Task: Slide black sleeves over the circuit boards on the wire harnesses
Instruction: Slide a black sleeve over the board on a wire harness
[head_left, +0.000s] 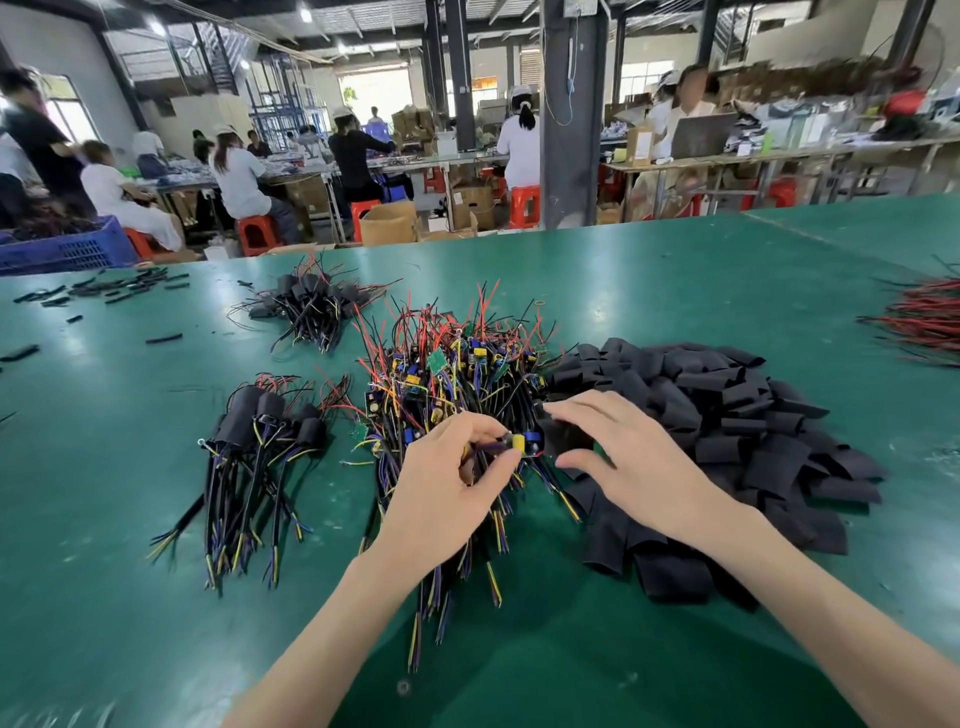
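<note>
A big heap of wire harnesses with bare circuit boards lies in the middle of the green table. My left hand pinches one circuit board, with its yellow and blue parts, just above the heap's near side. To its right, my right hand holds a black sleeve whose mouth sits against the board's end. A large pile of loose black sleeves lies to the right, under and behind that hand.
Two bundles of sleeved harnesses lie to the left, one near and one farther back. Red wires lie at the right edge, small black tube pieces at the far left. Seated people work at benches beyond the table.
</note>
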